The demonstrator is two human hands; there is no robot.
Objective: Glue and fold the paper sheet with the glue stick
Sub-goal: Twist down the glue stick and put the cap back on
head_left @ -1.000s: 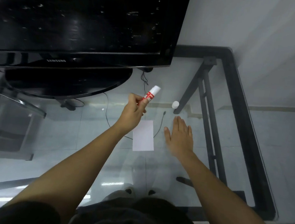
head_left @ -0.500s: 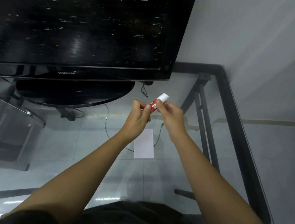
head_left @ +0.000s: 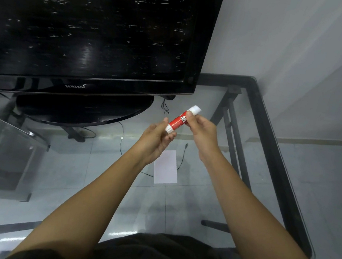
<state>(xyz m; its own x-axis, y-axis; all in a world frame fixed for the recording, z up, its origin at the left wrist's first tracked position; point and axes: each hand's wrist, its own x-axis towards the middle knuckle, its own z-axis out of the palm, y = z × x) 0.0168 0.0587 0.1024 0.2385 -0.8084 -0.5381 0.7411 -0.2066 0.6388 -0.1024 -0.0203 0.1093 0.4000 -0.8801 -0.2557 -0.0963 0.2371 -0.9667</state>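
1. Glass makes up the tabletop [head_left: 268, 138]. It has a black rim, and gray floor tiles show through it.
2. A big black TV [head_left: 92, 29] fills the upper left of the frame. It stands on a round black foot [head_left: 85, 109].
3. A gray wall [head_left: 297, 47] is in the upper right.
4. The glue stick [head_left: 180, 119] is in the middle of the frame, held up above the tabletop. It is red with white ends and tilts up to the right.
5. The left hand [head_left: 154, 140] pinches the low white end with curled fingers.
6. The right hand [head_left: 204, 132] grips the upper part, with its thumb on the red label.
7. The white paper sheet [head_left: 166, 168] lies flat on the tabletop just below the hands. The left hand hides its top left corner.
8. A thin black wire [head_left: 182, 157] curves past the right side of the paper sheet.
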